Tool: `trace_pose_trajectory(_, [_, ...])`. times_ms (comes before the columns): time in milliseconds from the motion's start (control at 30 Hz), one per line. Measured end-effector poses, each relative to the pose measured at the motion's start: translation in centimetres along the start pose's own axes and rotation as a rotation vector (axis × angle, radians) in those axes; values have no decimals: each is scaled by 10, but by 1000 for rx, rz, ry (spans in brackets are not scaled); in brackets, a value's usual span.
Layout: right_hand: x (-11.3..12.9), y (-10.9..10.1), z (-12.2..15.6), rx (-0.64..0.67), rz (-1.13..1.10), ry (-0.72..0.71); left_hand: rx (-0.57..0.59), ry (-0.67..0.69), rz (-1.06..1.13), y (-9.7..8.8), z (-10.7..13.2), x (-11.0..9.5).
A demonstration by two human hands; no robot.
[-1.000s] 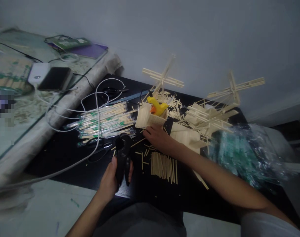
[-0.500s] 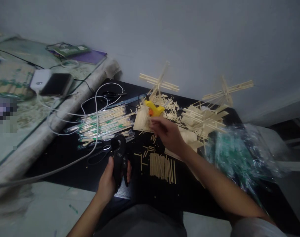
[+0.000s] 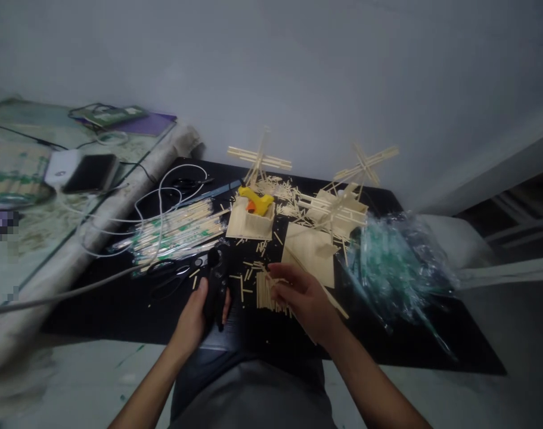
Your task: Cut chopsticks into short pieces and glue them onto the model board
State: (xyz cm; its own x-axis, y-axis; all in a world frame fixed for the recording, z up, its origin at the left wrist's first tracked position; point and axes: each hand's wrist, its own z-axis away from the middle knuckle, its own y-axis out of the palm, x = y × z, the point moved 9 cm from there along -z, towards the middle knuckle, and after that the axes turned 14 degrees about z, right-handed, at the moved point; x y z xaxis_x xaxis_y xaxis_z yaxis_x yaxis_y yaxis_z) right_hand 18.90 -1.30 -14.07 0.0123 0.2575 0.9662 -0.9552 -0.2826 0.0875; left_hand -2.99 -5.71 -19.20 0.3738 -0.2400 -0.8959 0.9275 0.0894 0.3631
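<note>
My left hand (image 3: 194, 317) is closed round a black hand cutter (image 3: 216, 285), held upright over the near edge of the black table top (image 3: 119, 298). My right hand (image 3: 303, 299) hovers with loosely curled, parted fingers over a row of short cut wooden sticks (image 3: 263, 292); I see nothing in it. A flat panel of glued sticks (image 3: 309, 253) lies just beyond that hand. Farther back a yellow glue gun (image 3: 256, 203) rests in a small stick box (image 3: 248, 224).
Two stick windmill models (image 3: 258, 158) (image 3: 366, 164) stand by the wall. Wrapped chopsticks (image 3: 177, 229), a white cable (image 3: 160, 193) and black scissors (image 3: 170, 279) lie left. Crumpled plastic wrappers (image 3: 396, 262) are heaped right. A dark device (image 3: 89, 173) sits on the glass table, far left.
My right hand drew back from the stick box and glue gun to the row of cut sticks. The view swung right and down. My left hand kept its hold on the cutter.
</note>
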Motion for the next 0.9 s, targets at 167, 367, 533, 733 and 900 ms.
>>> trace_pose_trajectory(167, [10, 4, 16, -28, 69, -46, 13, 86, -457, 8, 14, -44])
trace_pose_trajectory(367, [32, 5, 24, -80, 220, -160, -7, 311, -889, 37, 33, -87])
trace_pose_trajectory(533, [28, 3, 24, -92, 236, -176, 67, 469, -1010, 56, 40, -85])
trace_pose_trajectory(733, [23, -2, 23, -72, 213, -158, 108, 557, -1042, 66, 40, -80])
trace_pose_trajectory(900, [18, -3, 21, -71, 198, -150, 126, 576, -1048, 67, 36, -75])
